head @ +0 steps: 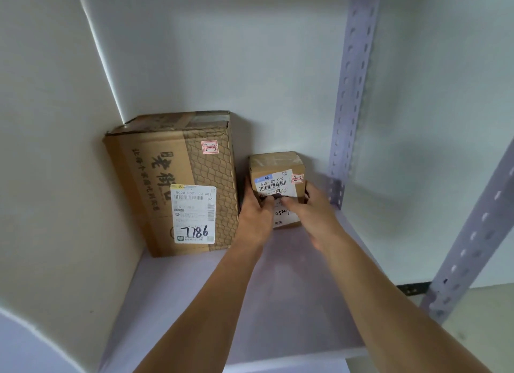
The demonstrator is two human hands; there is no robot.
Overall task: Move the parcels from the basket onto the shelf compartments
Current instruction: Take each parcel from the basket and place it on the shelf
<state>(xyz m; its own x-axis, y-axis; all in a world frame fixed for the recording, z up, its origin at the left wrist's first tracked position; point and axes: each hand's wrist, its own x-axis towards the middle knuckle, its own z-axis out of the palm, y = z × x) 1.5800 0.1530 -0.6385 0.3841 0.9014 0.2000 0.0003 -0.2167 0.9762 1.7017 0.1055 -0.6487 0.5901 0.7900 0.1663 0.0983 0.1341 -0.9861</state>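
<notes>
Small parcel (275,172): brown carton, upright in the shelf compartment, to the right of the large parcel with a narrow gap between them. White shipping label on the front face and a red-bordered sticker (297,179) marked "2-3" at the label's upper right.
Seating: its lower edge is down at the shelf board (250,303); cannot tell whether it rests fully on it.
Left hand (254,214): grips the small parcel's left side, fingers in the gap towards the large parcel, thumb on the front face.
Right hand (308,211): holds the small parcel's right side, thumb across the lower part of the label. Somewhat blurred.
Large parcel (167,178): tall printed carton standing on the board in the back left corner against the white wall. Its label carries a handwritten "7186", and a "2-3" sticker sits near the top right.
Frame: perforated grey rear upright (353,80) behind and right of the small parcel; front upright (472,233) at far right.
</notes>
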